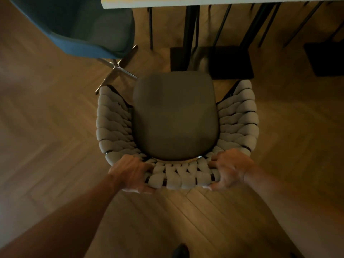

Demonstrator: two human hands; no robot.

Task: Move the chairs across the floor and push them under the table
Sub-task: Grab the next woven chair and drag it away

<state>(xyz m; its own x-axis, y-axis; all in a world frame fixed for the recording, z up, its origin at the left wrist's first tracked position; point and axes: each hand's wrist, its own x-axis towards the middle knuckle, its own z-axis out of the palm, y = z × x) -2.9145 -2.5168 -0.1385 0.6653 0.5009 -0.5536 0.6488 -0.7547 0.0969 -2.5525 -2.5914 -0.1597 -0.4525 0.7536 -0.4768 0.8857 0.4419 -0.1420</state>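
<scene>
A woven chair point(175, 118), with a pale braided back and arms around a grey seat cushion, stands on the herringbone wood floor point(46, 127), seen from above; its open front faces the pale worktop point(186, 1) at the top edge, and the seat is not yet under it. The left grip point(130, 172) holds the left end of the curved back, fingers wrapped over the top; the right grip point(230, 168) holds the right end the same way. Beyond, dark legs and flat base plates point(230, 62) sit under the worktop; a blue chair point(78, 25) on a metal star base point(116, 68) stands just beside the woven chair, at upper left.
</scene>
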